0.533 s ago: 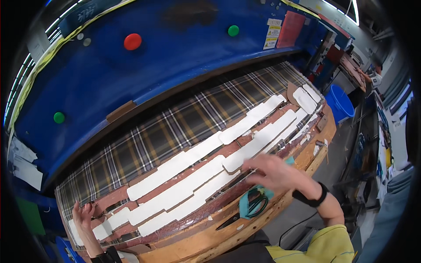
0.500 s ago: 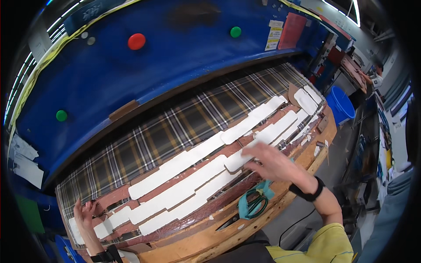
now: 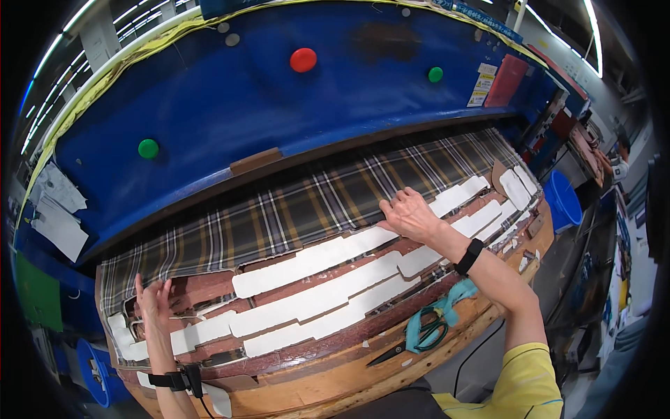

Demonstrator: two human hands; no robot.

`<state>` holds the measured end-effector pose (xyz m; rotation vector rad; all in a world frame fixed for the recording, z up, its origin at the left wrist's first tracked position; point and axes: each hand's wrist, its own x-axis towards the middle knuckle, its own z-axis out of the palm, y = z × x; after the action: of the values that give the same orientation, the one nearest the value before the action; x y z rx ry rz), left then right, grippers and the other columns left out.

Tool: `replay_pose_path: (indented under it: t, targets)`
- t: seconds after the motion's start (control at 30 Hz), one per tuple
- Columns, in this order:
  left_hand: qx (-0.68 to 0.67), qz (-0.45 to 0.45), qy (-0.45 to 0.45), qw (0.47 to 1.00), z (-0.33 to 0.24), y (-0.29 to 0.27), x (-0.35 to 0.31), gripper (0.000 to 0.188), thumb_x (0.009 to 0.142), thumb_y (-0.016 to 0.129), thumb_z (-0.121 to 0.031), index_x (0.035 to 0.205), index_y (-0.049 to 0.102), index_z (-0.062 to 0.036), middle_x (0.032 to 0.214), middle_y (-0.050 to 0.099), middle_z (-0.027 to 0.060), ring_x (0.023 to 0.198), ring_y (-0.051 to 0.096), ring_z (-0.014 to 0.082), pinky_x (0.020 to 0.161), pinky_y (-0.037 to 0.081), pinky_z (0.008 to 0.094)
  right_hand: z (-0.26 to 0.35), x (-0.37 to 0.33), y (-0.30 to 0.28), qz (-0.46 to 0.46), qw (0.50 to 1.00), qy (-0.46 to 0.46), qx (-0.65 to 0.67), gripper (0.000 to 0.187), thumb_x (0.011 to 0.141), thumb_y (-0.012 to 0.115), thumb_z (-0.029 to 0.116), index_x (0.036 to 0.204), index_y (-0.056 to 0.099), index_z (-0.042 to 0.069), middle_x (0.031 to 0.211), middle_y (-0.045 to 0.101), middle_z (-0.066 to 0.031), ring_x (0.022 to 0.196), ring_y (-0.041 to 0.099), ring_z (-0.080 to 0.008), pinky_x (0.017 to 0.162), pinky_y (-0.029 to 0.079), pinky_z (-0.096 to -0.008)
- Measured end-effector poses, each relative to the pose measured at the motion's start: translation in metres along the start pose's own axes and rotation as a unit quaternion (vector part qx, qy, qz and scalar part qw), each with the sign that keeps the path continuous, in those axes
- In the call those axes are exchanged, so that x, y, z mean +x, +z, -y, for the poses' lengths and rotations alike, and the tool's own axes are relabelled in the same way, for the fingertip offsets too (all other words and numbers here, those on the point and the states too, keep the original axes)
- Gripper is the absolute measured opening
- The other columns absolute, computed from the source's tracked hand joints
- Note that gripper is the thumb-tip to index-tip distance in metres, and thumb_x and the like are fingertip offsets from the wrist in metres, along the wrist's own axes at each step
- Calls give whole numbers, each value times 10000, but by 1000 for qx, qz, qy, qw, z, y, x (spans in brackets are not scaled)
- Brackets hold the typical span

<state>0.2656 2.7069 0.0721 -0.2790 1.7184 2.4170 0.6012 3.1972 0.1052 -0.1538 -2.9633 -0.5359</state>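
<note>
A dark plaid fabric [image 3: 307,202] with white and mustard stripes lies across the bench below the blue machine. My right hand [image 3: 413,215] is closed on its near edge, fingers curled over the cloth. At the fabric's left end is my left hand [image 3: 155,304], its thumb and fingers apart, touching or close to the rippled edge; any cloth between the fingers is hidden. Long white stepped strips [image 3: 314,265] lie in rows in front of the fabric, on a reddish-brown worn surface [image 3: 307,353]. White pieces [image 3: 515,188] also lie at the right end.
Black scissors [image 3: 412,342] with teal cloth [image 3: 453,304] around the handles lie on the wooden bench edge [image 3: 300,398]. The blue machine front [image 3: 363,84] carries red and green buttons. Blue bins [image 3: 562,199] stand beyond both ends. Another person [image 3: 618,160] works far right.
My right hand has moved from over the white strips up to the fabric's edge and closed there. The fabric's left edge has become wavy near my left hand. The view has shifted.
</note>
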Motion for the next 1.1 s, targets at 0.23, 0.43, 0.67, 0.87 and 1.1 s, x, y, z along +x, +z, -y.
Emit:
replay_pose_path:
  t: [0.23,0.43,0.67,0.87,1.1]
  targets:
    - [-31,11,10,999,-11,13,4,900,789,521,173,1569,177,-114,870,572,104,835,589,202,1015,530,451,-26,-20,16,-31,997,52,-45,327,807,716,355,810,647,35,631,663,-124,673,687,-291,714,522,-405]
    - [-24,23,7,999,-5,14,5,868,805,521,143,1567,191,-109,863,558,89,832,582,189,1005,533,432,-33,-33,24,-38,973,214,78,364,807,719,330,623,661,21,637,659,-172,664,679,-348,676,525,-431]
    - [-12,-40,-31,999,-7,-56,27,742,923,523,-5,1559,224,-240,1236,567,154,1059,603,290,869,552,440,-13,-14,19,-111,742,366,550,242,871,686,207,789,652,-18,701,631,-42,654,523,-103,596,438,-344]
    - [36,-103,12,994,-25,-38,34,765,928,440,17,1575,191,-308,1381,456,238,1080,600,316,834,551,467,-50,-56,80,-181,262,346,883,176,886,630,178,1006,605,53,1022,652,-129,995,632,-338,952,524,-474]
    - [161,-158,27,974,-36,-70,40,678,868,642,-26,1498,432,-162,1228,605,159,929,654,242,643,613,368,-72,-29,118,-21,421,513,747,97,949,554,177,869,593,139,595,528,24,385,485,-148,341,383,-269]
